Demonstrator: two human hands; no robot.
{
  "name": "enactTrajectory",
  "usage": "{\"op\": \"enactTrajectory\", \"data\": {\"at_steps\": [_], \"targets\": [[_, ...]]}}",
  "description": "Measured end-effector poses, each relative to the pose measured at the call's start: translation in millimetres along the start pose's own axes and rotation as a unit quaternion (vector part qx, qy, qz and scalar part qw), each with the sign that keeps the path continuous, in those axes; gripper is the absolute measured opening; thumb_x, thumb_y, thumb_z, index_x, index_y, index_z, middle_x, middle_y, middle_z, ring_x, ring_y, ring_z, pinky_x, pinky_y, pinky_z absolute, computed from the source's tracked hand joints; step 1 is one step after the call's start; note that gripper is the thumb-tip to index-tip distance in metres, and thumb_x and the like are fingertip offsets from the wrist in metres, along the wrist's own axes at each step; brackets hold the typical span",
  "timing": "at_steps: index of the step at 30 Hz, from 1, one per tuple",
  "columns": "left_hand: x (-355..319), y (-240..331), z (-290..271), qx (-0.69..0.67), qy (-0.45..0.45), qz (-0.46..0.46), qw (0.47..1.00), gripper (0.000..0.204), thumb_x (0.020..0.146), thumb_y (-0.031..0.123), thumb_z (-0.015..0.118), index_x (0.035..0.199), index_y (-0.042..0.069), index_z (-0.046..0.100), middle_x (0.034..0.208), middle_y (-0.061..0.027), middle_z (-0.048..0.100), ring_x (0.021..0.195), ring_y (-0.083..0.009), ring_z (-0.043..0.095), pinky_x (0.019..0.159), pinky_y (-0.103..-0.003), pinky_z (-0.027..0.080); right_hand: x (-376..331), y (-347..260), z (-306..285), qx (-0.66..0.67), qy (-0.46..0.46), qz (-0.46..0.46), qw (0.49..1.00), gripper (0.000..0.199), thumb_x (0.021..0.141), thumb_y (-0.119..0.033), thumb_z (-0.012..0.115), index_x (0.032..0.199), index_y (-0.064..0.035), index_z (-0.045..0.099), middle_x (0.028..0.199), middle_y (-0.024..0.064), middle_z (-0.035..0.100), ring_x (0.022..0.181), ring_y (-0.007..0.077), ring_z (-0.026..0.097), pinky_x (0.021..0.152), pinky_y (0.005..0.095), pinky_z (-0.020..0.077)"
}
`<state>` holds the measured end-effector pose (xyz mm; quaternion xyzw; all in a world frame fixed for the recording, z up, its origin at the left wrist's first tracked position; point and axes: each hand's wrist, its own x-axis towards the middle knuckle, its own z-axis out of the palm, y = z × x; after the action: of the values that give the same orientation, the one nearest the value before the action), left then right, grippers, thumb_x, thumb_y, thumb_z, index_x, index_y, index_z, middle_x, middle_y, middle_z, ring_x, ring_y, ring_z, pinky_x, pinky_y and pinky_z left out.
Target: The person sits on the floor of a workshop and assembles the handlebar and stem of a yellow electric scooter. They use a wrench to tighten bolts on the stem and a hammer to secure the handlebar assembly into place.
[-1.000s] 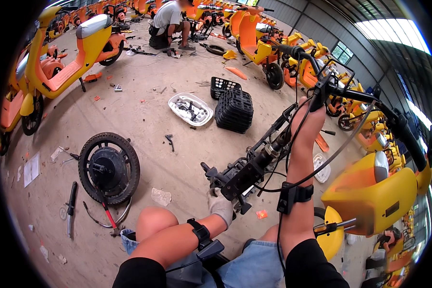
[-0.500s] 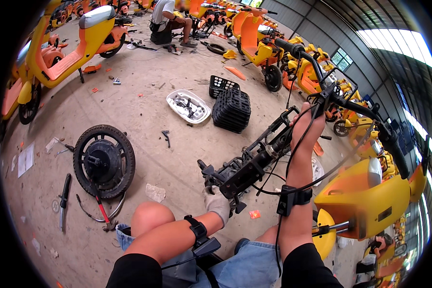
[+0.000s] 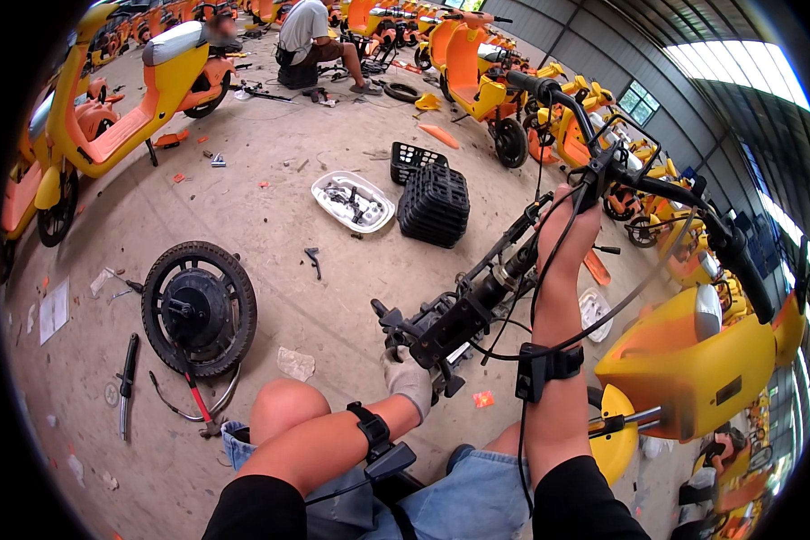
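A white tray (image 3: 353, 200) lies on the concrete floor (image 3: 270, 225) just left of the black crate (image 3: 435, 205), holding small dark parts. A second black basket (image 3: 412, 160) sits behind the crate. Nearer than the crate, the gloved left hand (image 3: 409, 382) is closed around the lower end of the black fork assembly (image 3: 463, 310). The right hand (image 3: 567, 236) is wrapped on its upper stem beneath the handlebar (image 3: 657, 184), right of the crate.

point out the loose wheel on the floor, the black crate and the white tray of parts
loose wheel (image 3: 198, 308), head view, on its dark hub
black crate (image 3: 434, 205), head view, on its ribbed side wall
white tray (image 3: 326, 182), head view, on its near-left rim
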<state>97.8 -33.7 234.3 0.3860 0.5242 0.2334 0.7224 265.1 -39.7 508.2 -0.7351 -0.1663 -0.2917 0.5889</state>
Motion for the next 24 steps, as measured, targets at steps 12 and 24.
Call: {"op": "enactTrajectory", "data": {"at_steps": [12, 24], "targets": [[-16.8, 19.0, -2.1, -0.053, -0.037, -0.028, 0.997, 0.024, 0.101, 0.028, 0.046, 0.117, 0.009, 0.043, 0.105, -0.0155, 0.058, 0.082, -0.0291, 0.064, 0.057, -0.041, 0.06, 2.9, 10.9, 4.4, 0.064, 0.022, -0.06, 0.996, 0.021, 0.095, -0.018, 0.055, 0.085, -0.0005, 0.05, 0.056, 0.003, 0.049, 0.044, 0.0134, 0.049, 0.042, 0.0301, 0.0384], [-8.8, 6.4, 0.0, -0.026, -0.016, -0.005, 1.0, 0.026, 0.101, 0.03, 0.047, 0.114, 0.009, 0.048, 0.095, -0.0143, 0.062, 0.078, -0.0269, 0.062, 0.064, -0.041, 0.053, -1.0, 4.1, -2.9, -0.028, 0.0, -0.028, 0.999, 0.026, 0.094, -0.018, 0.06, 0.093, 0.0053, 0.05, 0.075, 0.0132, 0.06, 0.068, 0.0196, 0.059, 0.065, 0.0328, 0.0471]]}}
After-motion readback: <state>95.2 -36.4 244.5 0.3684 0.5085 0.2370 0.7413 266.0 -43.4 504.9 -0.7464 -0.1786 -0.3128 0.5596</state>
